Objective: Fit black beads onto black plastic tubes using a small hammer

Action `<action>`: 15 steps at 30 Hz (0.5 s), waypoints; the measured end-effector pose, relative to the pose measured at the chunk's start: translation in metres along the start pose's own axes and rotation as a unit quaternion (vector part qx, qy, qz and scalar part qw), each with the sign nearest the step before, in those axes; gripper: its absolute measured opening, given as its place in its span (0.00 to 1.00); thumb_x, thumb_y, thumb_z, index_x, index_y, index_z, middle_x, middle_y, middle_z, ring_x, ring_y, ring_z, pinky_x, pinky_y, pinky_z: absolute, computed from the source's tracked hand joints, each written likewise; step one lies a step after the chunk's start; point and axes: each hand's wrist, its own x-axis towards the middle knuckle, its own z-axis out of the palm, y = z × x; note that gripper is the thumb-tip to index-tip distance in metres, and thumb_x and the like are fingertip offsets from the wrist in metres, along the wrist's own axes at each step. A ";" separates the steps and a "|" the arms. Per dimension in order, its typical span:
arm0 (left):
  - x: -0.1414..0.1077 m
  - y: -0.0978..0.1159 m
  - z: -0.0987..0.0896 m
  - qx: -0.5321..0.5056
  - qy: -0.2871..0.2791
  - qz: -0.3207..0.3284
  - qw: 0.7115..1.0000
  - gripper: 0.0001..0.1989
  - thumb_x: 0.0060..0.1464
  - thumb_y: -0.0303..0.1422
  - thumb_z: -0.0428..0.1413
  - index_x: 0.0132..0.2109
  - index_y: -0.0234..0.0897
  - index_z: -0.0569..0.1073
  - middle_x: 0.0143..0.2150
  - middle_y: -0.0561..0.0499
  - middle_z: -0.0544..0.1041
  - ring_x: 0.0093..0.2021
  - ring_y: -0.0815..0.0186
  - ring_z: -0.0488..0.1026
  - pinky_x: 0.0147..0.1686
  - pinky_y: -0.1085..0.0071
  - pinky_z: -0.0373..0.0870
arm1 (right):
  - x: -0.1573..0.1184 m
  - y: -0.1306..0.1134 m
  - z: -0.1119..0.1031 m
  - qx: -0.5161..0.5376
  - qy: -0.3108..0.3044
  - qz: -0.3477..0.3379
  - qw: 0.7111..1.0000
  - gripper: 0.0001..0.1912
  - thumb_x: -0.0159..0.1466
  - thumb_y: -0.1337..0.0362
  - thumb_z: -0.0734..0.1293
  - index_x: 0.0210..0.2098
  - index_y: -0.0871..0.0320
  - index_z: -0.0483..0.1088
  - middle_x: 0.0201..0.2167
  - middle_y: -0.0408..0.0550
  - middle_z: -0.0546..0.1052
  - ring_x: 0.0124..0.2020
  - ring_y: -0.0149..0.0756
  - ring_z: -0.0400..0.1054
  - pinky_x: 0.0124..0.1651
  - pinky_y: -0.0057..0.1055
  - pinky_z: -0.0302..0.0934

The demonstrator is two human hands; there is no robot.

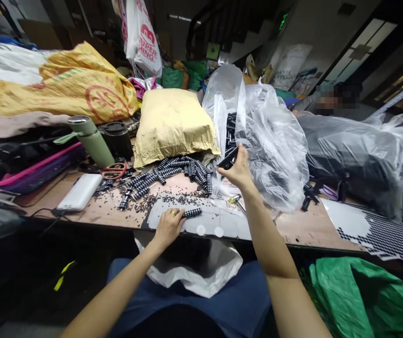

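Note:
My left hand (169, 226) is closed on a short black-and-white checkered rod (192, 213) over a grey-white mat (233, 220) at the table's front edge. My right hand (238, 169) is at the mouth of a clear plastic bag (270, 141), its thumb and fingers gripping a black piece (228, 161). More black pieces (231, 126) show inside the bag. A pile of checkered rods (180, 168) lies behind the mat, with small dark bits (148, 201) scattered around it.
A yellow sack (173, 122) stands behind the pile. To the left are a green bottle (91, 141), red-handled scissors (114, 171) and a white box (80, 192). Another filled bag (356, 159) and a checkered sheet (384, 234) lie right. A person (338, 98) is behind.

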 end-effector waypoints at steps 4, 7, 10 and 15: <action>0.004 -0.001 -0.009 -0.167 0.067 0.000 0.984 0.11 0.59 0.32 0.52 0.48 0.38 0.72 0.42 0.44 0.74 0.45 0.59 0.71 0.46 0.60 0.70 | 0.002 -0.028 0.006 0.058 -0.066 -0.041 0.995 0.63 0.49 0.43 0.72 0.69 0.56 0.32 0.68 0.59 0.44 0.67 0.59 0.44 0.65 0.58 0.49; 0.013 0.002 -0.019 -0.258 0.113 -0.011 0.960 0.10 0.56 0.35 0.57 0.44 0.37 0.74 0.40 0.45 0.74 0.43 0.61 0.72 0.45 0.63 0.71 | -0.003 -0.040 0.007 0.095 -0.028 -0.108 0.989 0.62 0.50 0.41 0.71 0.70 0.54 0.32 0.68 0.57 0.44 0.67 0.58 0.45 0.63 0.55 0.56; 0.025 0.009 -0.018 -0.303 0.134 -0.014 0.944 0.11 0.53 0.38 0.60 0.41 0.36 0.76 0.39 0.44 0.75 0.41 0.61 0.73 0.44 0.64 0.72 | -0.007 -0.057 0.018 0.121 -0.055 -0.120 0.984 0.59 0.50 0.41 0.72 0.69 0.55 0.38 0.66 0.59 0.50 0.65 0.58 0.51 0.58 0.54 0.62; 0.048 0.021 0.006 -0.356 0.104 0.000 0.929 0.14 0.54 0.40 0.59 0.45 0.39 0.76 0.44 0.45 0.78 0.46 0.61 0.75 0.50 0.64 0.69 | 0.004 -0.093 0.042 0.090 -0.101 -0.257 0.957 0.58 0.50 0.45 0.73 0.69 0.56 0.40 0.65 0.61 0.53 0.65 0.57 0.51 0.59 0.56 0.59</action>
